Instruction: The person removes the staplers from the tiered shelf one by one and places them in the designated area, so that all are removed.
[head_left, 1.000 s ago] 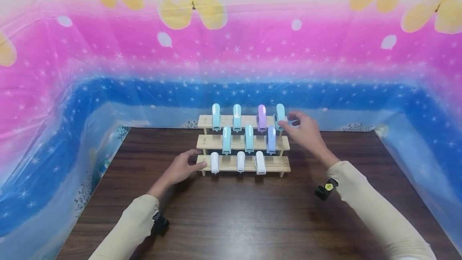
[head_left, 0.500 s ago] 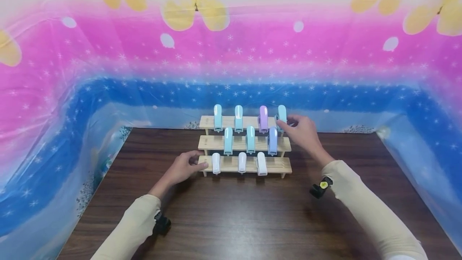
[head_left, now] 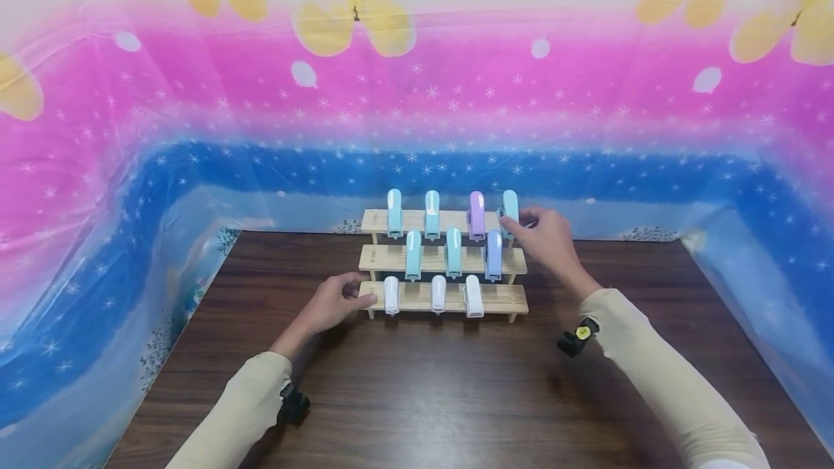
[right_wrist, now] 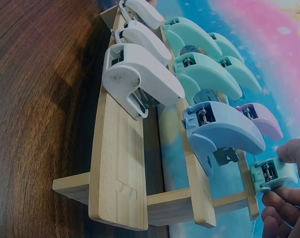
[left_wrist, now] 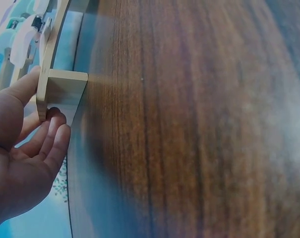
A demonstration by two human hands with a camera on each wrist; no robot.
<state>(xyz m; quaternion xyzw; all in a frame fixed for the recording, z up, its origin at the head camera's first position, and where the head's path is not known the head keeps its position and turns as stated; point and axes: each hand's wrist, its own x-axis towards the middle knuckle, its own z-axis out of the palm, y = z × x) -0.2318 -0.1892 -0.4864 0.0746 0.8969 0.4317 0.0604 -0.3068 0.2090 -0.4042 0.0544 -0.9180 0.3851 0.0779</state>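
A three-step wooden display rack [head_left: 502, 299] bears several small staplers in rows. My left hand [head_left: 335, 302] grips the left end of its lowest step, thumb on top and fingers underneath, as the left wrist view shows. At the right end of the top step, my right hand [head_left: 546, 237] pinches a mint-green stapler [right_wrist: 270, 173] between thumb and fingers. Next to that stands a purple stapler [head_left: 477, 214], with two mint staplers [head_left: 432, 212] further left. The middle step carries two mint staplers [head_left: 453, 252] and a lavender-blue stapler [head_left: 494, 255]. White staplers [head_left: 473, 297] line the lowest step.
The rack stands near the back edge of a dark wooden table [head_left: 430, 396]. Behind and beside it hangs a pink and blue patterned cloth [head_left: 456, 114]. Each wrist wears a black camera mount [head_left: 576, 339].
Over the last second my right hand has shifted slightly left and closed its thumb and fingers on the mint-green stapler. The left hand stays on the rack, and the head view has drifted slightly.
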